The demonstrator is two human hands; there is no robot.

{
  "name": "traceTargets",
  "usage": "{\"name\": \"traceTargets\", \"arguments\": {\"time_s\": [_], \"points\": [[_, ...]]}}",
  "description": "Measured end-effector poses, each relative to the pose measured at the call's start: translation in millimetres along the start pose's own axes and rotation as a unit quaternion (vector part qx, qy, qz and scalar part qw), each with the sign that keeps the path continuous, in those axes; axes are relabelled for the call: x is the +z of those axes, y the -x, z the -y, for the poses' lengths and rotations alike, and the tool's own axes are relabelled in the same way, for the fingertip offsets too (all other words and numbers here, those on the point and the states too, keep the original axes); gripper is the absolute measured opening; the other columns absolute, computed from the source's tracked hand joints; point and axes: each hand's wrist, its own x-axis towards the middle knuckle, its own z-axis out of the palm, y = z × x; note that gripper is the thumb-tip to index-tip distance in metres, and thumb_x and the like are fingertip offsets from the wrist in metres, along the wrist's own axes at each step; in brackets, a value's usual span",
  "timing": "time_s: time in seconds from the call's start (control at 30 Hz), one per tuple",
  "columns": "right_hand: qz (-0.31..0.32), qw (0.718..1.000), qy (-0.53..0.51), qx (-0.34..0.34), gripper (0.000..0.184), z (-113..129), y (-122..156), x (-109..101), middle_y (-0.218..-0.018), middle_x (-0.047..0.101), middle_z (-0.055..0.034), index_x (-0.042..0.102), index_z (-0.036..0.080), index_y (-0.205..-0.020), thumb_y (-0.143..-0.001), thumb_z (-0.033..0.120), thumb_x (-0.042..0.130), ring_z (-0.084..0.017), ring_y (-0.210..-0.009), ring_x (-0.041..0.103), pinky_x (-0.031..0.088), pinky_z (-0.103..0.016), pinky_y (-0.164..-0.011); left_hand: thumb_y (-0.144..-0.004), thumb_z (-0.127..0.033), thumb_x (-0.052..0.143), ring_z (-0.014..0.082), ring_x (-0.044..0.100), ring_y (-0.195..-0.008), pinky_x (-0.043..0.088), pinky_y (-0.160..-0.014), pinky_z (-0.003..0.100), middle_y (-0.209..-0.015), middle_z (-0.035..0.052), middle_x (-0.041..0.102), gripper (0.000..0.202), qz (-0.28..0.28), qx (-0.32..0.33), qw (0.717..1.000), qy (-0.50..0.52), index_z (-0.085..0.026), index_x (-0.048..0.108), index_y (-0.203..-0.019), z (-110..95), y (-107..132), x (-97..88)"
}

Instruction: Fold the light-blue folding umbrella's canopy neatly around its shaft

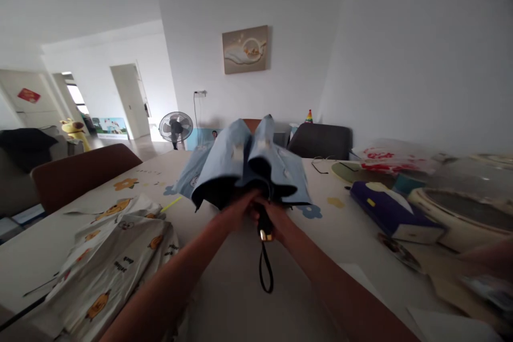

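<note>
Half-folded blue compact umbrella (220, 157) over white surface (224, 283), right hand (277, 218) with fingers around black handle (263, 221), left hand (243, 206) under canopy (286, 168), its fingers' grip unclear

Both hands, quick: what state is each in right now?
Left hand: at the blue umbrella, fingers blurred; grip cannot be told.
Right hand: closed around the umbrella's black handle.

Single head-worn view, facing forward, down over near table (228, 299), wall (304, 21) beyond.

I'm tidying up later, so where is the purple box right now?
In the head view, the purple box lies toward the right side of the table, right of the blue umbrella and beside the round cream container.
</note>
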Motion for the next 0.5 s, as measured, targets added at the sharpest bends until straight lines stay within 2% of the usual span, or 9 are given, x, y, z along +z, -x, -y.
{"name": "traceTargets", "arguments": {"time_s": [0.07,0.1,0.17,0.27,0.3,0.37,0.43,0.47,0.5], "points": [[0.01,0.999,-0.036,0.022,0.026,8.0,0.0,4.7,-0.04,0.041,0.0053,0.05,0.016,-0.06,-0.074,0.036,0.057,-0.006,-0.033,0.038,0.034,-0.017,-0.033,-0.077,-0.044,0.057,0.0086,0.044,-0.034,0.039,-0.035,0.022,-0.045,-0.007,0.042,0.03,0.0,-0.019,1.0,0.006,-0.014,0.051,-0.071,-1.8,-7.8,6.0],[0.001,0.998,-0.053,0.03,0.024,11.6,0.0,5.6,-0.039,0.04,0.0057,0.049,0.016,-0.059,-0.076,0.032,0.056,-0.005,-0.032,0.037,0.033,-0.015,-0.032,-0.077,-0.046,0.056,0.009,0.045,-0.034,0.04,-0.036,0.023,-0.044,-0.0069,0.042,0.032,0.011,-0.029,0.999,0.007,-0.015,0.05,-0.07,-3.5,-9.4,6.1],[-0.019,0.996,-0.075,0.035,0.023,19.2,0.5,5.1,-0.04,0.041,0.0058,0.048,0.015,-0.058,-0.078,0.025,0.054,-0.004,-0.032,0.036,0.032,-0.014,-0.031,-0.077,-0.047,0.056,0.0109,0.054,-0.041,0.047,-0.046,0.025,-0.049,-0.0026,0.052,0.035,0.057,-0.039,0.998,-0.013,-0.013,0.052,-0.071,-10.1,-8.2,1.6],[-0.037,0.995,-0.093,0.021,0.021,36.3,5.4,2.5,-0.041,0.04,0.0065,0.048,0.016,-0.061,-0.081,0.021,0.049,-0.004,-0.031,0.034,0.032,-0.014,-0.03,-0.075,-0.044,0.061,0.0161,0.066,-0.069,0.051,-0.07,0.03,-0.079,0.0099,0.067,0.036,0.15,-0.007,0.983,-0.103,-0.01,0.06,-0.086,-31.6,3.9,-12.7],[-0.036,0.994,-0.099,0.014,0.019,44.1,8.5,2.0,-0.043,0.042,0.0062,0.048,0.016,-0.062,-0.081,0.02,0.049,-0.003,-0.031,0.035,0.032,-0.014,-0.03,-0.075,-0.042,0.062,0.0178,0.066,-0.078,0.051,-0.074,0.032,-0.091,0.0124,0.068,0.037,0.182,0.007,0.974,-0.133,-0.01,0.061,-0.093,-42.1,10.4,-19.1],[-0.024,0.993,-0.117,0.006,0.016,62.3,17.1,2.4,-0.049,0.045,0.0059,0.048,0.015,-0.065,-0.081,0.018,0.049,-0.003,-0.032,0.035,0.033,-0.014,-0.03,-0.075,-0.039,0.063,0.0219,0.065,-0.088,0.051,-0.074,0.034,-0.099,0.0143,0.067,0.036,0.247,0.023,0.953,-0.176,-0.012,0.062,-0.099,-66.0,25.5,-35.4],[-0.013,0.99,-0.141,-0.008,0.015,82.1,29.0,4.8,-0.05,0.044,0.0068,0.047,0.015,-0.065,-0.08,0.016,0.049,-0.001,-0.031,0.034,0.031,-0.012,-0.028,-0.074,-0.042,0.064,0.0272,0.065,-0.086,0.052,-0.066,0.036,-0.088,0.0163,0.069,0.038,0.34,0.027,0.921,-0.189,-0.009,0.064,-0.094,-89.6,38.9,-56.5],[-0.004,0.989,-0.149,-0.015,0.014,91.9,36.1,6.5,-0.051,0.044,0.0072,0.046,0.015,-0.066,-0.08,0.017,0.05,-0.001,-0.031,0.034,0.031,-0.012,-0.028,-0.071,-0.046,0.064,0.027,0.066,-0.075,0.052,-0.06,0.036,-0.075,0.0143,0.069,0.04,0.361,0.064,0.917,-0.158,-0.009,0.066,-0.086,-99.5,43.2,-68.1],[0.003,0.988,-0.155,-0.023,0.012,101.2,43.9,8.4,-0.052,0.043,0.0075,0.047,0.015,-0.068,-0.079,0.017,0.051,0.0,-0.031,0.033,0.03,-0.011,-0.028,-0.069,-0.049,0.065,0.0239,0.065,-0.062,0.052,-0.055,0.034,-0.059,0.0091,0.065,0.039,0.352,0.127,0.922,-0.102,-0.01,0.066,-0.077,-107.1,44.8,-79.5]]}}
